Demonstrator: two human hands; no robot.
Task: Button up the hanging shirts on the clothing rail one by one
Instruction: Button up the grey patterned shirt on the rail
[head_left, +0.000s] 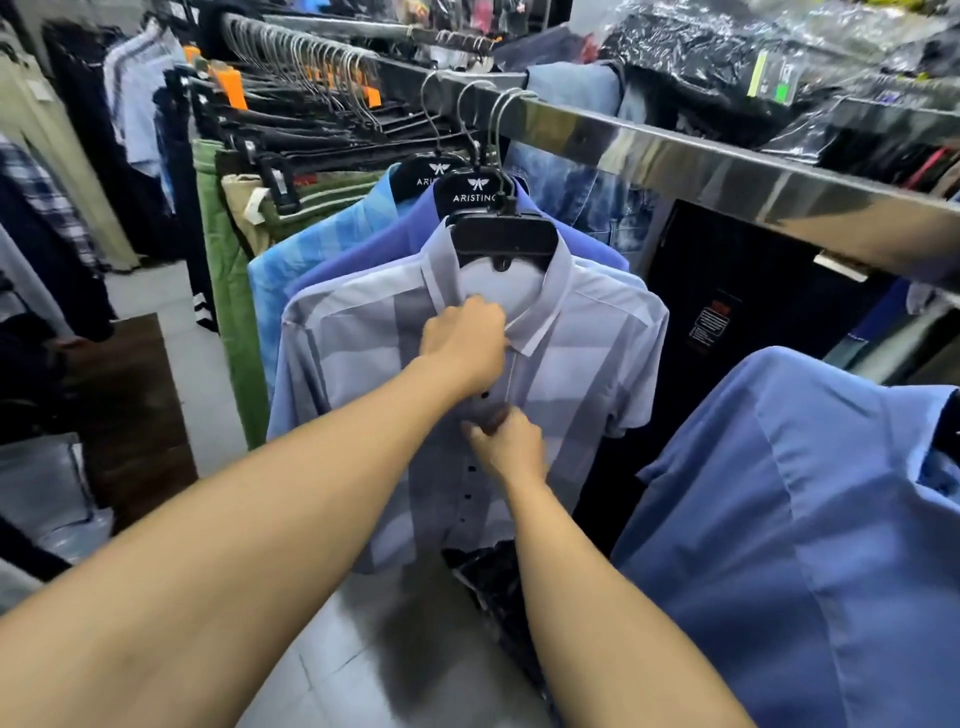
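Note:
A pale blue-and-grey checked short-sleeved shirt (582, 364) hangs on a black hanger (504, 241) from the steel clothing rail (675, 156). Small dark buttons run down its front placket. My left hand (467, 345) grips the placket just below the collar. My right hand (511, 447) pinches the placket lower down, near the second button. Behind this shirt hang a violet-blue shirt (363, 254) and a light blue checked shirt (306, 260) on black hangers.
A plain blue shirt (789, 519) hangs close at the right. Green and tan trousers (228, 270) and dark clothes fill the rail to the left. Plastic-wrapped garments (727, 57) lie on the shelf above. A grey tiled floor (363, 649) lies below.

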